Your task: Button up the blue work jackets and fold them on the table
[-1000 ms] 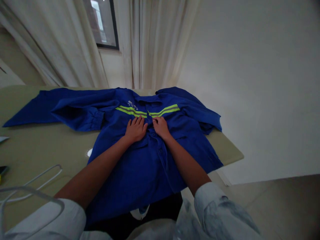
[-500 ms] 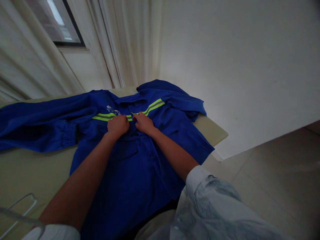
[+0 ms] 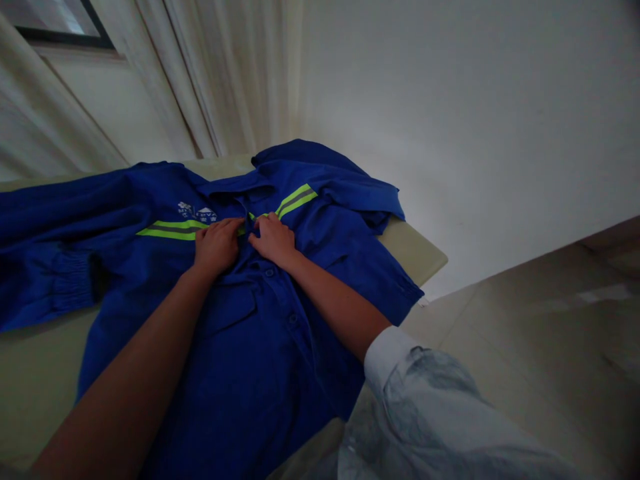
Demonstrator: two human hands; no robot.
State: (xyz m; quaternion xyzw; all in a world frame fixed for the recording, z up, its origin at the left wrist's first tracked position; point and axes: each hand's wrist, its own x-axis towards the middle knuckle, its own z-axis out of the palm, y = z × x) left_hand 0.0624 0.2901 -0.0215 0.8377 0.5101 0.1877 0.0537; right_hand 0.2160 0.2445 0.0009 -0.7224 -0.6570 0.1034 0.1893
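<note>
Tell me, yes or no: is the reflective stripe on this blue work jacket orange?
No, the reflective stripe on the blue work jacket is fluorescent yellow-green with a grey centre band.

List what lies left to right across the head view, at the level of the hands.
Cuffed sleeve of the blue work jacket → left hand → right hand → beige table corner → tiled floor

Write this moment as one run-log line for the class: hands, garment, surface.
left hand: on placket of blue work shirt | right hand: on same placket | surface: beige table
</note>
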